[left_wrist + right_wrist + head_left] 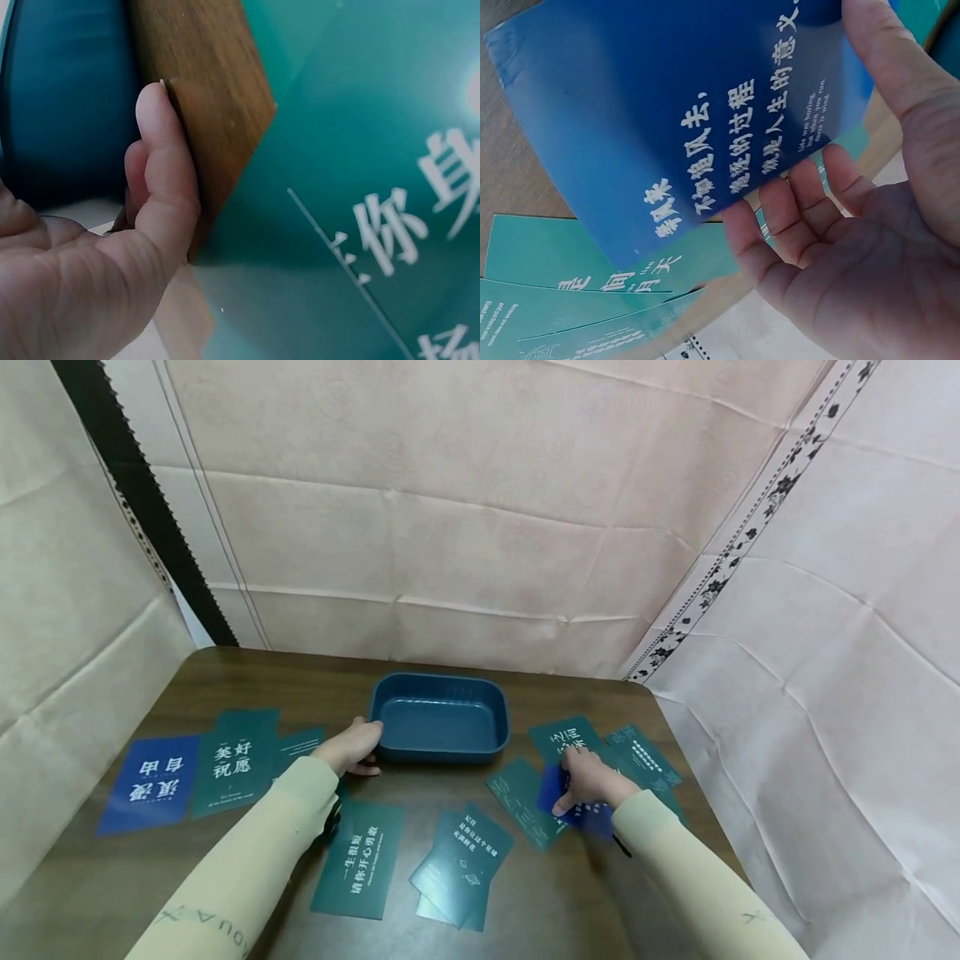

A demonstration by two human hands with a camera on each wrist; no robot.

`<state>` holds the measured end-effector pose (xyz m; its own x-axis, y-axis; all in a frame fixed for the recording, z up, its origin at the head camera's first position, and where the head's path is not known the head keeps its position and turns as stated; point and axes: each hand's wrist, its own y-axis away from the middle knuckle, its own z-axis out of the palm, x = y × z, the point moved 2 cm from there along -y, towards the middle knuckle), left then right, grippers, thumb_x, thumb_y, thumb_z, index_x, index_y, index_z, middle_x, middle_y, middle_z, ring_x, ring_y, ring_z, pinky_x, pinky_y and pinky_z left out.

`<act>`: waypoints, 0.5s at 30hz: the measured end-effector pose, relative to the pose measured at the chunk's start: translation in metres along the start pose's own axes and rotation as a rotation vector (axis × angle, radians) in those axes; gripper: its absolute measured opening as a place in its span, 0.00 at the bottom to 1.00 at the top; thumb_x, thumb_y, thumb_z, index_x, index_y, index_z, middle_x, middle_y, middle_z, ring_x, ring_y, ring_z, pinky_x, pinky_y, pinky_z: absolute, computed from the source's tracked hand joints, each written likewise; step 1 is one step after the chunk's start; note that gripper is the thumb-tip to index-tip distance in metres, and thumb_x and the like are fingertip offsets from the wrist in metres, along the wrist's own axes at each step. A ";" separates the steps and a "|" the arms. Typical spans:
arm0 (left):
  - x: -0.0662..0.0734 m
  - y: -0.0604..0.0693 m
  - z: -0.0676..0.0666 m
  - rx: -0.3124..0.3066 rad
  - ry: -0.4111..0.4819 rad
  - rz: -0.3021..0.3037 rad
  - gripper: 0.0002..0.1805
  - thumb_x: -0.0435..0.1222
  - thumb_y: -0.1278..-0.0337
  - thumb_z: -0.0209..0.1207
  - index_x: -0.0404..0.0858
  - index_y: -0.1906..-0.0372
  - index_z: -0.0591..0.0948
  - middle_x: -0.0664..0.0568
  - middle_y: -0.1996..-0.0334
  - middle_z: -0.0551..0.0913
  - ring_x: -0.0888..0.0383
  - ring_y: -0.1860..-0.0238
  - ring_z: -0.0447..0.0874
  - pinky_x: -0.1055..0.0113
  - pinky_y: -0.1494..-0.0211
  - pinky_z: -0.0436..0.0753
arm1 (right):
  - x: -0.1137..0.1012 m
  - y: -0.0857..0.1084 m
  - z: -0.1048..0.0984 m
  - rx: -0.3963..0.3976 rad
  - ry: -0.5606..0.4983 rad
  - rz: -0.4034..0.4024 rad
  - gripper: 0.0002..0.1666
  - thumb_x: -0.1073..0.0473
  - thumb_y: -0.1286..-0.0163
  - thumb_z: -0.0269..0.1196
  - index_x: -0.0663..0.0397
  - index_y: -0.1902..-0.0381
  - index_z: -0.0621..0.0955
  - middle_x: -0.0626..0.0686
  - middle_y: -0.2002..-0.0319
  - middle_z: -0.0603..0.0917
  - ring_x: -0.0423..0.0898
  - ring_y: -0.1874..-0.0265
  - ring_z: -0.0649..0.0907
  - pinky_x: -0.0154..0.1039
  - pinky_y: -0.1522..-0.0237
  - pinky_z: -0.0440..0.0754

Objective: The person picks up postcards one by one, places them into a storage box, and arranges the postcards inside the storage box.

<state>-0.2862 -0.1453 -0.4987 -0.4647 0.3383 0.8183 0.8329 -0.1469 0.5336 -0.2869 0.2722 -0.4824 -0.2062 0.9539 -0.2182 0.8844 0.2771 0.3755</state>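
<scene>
My left hand point(354, 747) grips the left end of a dark blue rectangular plastic tray point(442, 753), its thumb side at the rim. In the left wrist view, several fingers point(166, 161) lie outside the tray's wall point(67, 97); the thumb tip is out of frame. A blue printed card point(637, 112) is in my right hand point(591, 777), with the thumb at one edge and the fingertips along another. Green cards point(566, 737) lie around and under that hand. In the right wrist view, the blue card tilts above several green cards point(577, 296).
On the brown table point(555, 893), a blue card point(150, 785) and green cards point(236, 764) lie at the left. Another green card point(360, 860) is nearer, beside a small overlapping green pile point(461, 868). Pale cloth point(450, 527) hangs behind the table.
</scene>
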 end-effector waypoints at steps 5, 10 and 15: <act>-0.001 -0.001 0.001 0.016 0.011 -0.003 0.38 0.45 0.23 0.33 0.33 0.22 0.33 0.32 0.37 0.54 0.41 0.48 0.65 0.59 0.56 0.87 | 0.002 -0.003 0.001 0.004 -0.017 -0.010 0.49 0.42 0.56 0.82 0.59 0.44 0.72 0.60 0.48 0.76 0.57 0.45 0.75 0.58 0.40 0.75; -0.001 -0.002 0.001 0.008 0.014 -0.001 0.37 0.46 0.23 0.34 0.33 0.22 0.34 0.33 0.38 0.55 0.41 0.48 0.65 0.59 0.56 0.87 | 0.004 -0.001 0.000 0.006 -0.037 -0.023 0.49 0.42 0.55 0.82 0.59 0.42 0.73 0.60 0.47 0.76 0.56 0.46 0.75 0.58 0.40 0.75; 0.001 0.002 0.001 0.004 0.004 0.005 0.37 0.46 0.22 0.34 0.34 0.22 0.34 0.33 0.38 0.55 0.42 0.49 0.65 0.59 0.56 0.87 | 0.005 0.000 0.000 0.012 -0.050 -0.059 0.48 0.42 0.54 0.82 0.60 0.42 0.74 0.59 0.48 0.77 0.55 0.47 0.76 0.58 0.41 0.76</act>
<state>-0.2846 -0.1442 -0.4968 -0.4618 0.3339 0.8217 0.8363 -0.1449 0.5288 -0.2879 0.2771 -0.4830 -0.2371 0.9288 -0.2848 0.8763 0.3310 0.3500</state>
